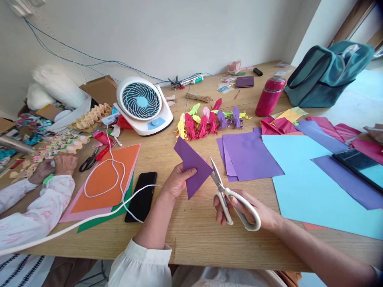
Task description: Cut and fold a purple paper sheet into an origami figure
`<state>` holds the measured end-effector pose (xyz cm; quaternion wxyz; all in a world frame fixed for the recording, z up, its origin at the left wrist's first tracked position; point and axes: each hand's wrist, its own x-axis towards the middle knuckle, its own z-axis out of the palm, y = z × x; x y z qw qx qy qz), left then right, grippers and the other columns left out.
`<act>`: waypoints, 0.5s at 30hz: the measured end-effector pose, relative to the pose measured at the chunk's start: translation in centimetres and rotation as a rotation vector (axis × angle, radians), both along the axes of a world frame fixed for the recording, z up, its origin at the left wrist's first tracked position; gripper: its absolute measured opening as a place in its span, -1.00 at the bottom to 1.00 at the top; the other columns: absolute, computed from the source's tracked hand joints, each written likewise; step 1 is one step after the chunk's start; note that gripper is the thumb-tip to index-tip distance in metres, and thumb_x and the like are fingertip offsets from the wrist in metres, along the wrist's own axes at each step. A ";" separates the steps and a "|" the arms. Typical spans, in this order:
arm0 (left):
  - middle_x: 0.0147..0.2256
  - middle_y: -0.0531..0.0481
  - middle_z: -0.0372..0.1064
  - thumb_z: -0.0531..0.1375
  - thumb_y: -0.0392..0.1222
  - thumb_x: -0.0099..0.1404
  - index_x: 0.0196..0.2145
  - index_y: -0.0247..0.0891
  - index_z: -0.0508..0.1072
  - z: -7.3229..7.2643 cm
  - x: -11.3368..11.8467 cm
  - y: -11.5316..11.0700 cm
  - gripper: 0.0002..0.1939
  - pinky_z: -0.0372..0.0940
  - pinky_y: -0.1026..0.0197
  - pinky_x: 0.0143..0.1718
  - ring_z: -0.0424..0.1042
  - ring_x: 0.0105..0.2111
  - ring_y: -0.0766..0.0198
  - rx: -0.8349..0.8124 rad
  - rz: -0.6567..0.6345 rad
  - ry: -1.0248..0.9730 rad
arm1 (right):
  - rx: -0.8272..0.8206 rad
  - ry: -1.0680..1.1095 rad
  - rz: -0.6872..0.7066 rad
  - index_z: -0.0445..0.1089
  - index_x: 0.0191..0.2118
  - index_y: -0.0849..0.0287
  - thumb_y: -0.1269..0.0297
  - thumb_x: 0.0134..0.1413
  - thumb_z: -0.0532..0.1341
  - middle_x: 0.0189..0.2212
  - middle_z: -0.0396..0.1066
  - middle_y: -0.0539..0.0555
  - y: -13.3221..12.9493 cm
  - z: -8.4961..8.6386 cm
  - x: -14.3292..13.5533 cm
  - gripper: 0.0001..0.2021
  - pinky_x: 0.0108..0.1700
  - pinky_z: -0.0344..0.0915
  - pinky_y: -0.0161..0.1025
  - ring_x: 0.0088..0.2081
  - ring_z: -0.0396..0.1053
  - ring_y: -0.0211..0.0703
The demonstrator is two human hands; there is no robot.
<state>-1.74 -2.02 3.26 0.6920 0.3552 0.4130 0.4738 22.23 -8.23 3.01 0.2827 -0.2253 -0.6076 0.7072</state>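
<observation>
Pinched between the thumb and fingers of my left hand [176,181] is a piece of purple paper [196,165], raised above the table. My right hand [239,209] grips white-handled scissors [235,203] through the loops. Their blades stand apart, with the paper's right corner at the opening; whether they touch it I cannot tell. Right of the paper lie several purple paper sheets [251,155]. Beyond my hands sits a row of folded paper figures [206,121] in red, yellow, green and purple.
At left, a co-worker's hands [64,163] rest near paper pieces. Orange paper [104,179], a white cable [119,171] and a black phone [142,195] lie left of me. A fan [140,99] stands behind. Light blue paper [308,191], a red bottle [269,97] and a teal bag [320,75] are right.
</observation>
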 end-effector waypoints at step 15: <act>-0.21 -0.08 0.63 0.51 -0.18 -0.03 -0.28 -0.26 0.66 0.1 -1.6 0.4 -0.68 0.40 0.16 -0.08 0.59 -0.26 0.16 0.062 -0.047 0.056 | -0.053 -0.058 -0.013 0.28 -0.22 0.22 -0.19 0.29 0.05 -0.50 0.41 0.06 -0.1 0.2 0.0 -0.52 -0.41 0.30 -0.26 -0.49 0.37 -0.21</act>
